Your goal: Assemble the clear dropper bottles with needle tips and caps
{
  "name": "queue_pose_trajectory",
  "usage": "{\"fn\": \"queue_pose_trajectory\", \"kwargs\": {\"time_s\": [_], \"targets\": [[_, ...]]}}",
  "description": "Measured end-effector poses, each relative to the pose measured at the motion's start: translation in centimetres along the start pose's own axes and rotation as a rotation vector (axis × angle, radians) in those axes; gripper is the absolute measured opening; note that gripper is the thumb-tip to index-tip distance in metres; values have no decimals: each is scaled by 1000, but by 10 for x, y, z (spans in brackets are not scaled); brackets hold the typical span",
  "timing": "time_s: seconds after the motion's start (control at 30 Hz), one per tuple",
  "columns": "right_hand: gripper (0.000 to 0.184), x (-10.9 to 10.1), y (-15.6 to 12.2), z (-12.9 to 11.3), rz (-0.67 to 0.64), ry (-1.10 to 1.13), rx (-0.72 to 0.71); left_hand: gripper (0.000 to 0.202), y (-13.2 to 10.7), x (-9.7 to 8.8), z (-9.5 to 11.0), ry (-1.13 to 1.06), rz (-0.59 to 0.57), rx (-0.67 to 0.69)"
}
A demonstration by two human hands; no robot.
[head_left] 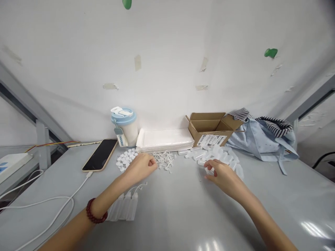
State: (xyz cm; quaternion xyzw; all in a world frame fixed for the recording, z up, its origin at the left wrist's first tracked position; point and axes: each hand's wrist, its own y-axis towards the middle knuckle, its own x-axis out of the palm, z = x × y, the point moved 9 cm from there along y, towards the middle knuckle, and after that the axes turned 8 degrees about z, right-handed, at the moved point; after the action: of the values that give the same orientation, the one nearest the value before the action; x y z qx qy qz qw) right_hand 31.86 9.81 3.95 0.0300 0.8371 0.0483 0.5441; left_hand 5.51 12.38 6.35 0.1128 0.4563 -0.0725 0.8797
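My left hand (142,165) is closed above the table, its fingers curled at the edge of a heap of thin white plastic stems (166,159). What it pinches, if anything, is hidden. Small white caps (124,158) lie in a pile just to its left. My right hand (222,174) reaches into a heap of translucent plastic bottles (216,153). Its thumb and forefinger are apart, with part of a bottle showing in the gap. Below my left wrist, several translucent bottles (128,205) lie in a row, and white stems stick out of some.
A stack of white envelopes (167,137) lies against the wall beside a blue-lidded cup (128,129). An open cardboard box (209,129) and a light blue cloth bag (256,136) stand at the back right. At left, a phone (101,155) is plugged into a white cable (75,191).
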Motion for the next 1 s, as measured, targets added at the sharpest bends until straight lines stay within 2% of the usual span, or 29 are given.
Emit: {"fn": "queue_pose_trajectory", "kwargs": {"time_s": [0.23, 0.37, 0.47, 0.6, 0.7, 0.83, 1.0], "targets": [[21, 2, 1, 3, -25, -105, 94, 20, -24, -33, -10, 1, 184, -94], [17, 5, 0, 5, -32, -92, 97, 22, -45, -35, -17, -67, 209, -158], [17, 7, -2, -5, -22, -54, 80, 23, -56, -32, -15, -132, 192, -175], [14, 6, -13, -46, 17, 239, -81, 22, -66, -22, -2, -217, 124, -160], [16, 7, -31, -79, 24, 475, -228, 20, -73, -9, 9, -243, 16, -161], [21, 19, -54, -107, -42, 548, -395, 18, -80, 6, 21, -262, -96, -156], [29, 20, -65, -119, -56, 564, -504, 17, -82, 9, 25, -272, -124, -139]]}}
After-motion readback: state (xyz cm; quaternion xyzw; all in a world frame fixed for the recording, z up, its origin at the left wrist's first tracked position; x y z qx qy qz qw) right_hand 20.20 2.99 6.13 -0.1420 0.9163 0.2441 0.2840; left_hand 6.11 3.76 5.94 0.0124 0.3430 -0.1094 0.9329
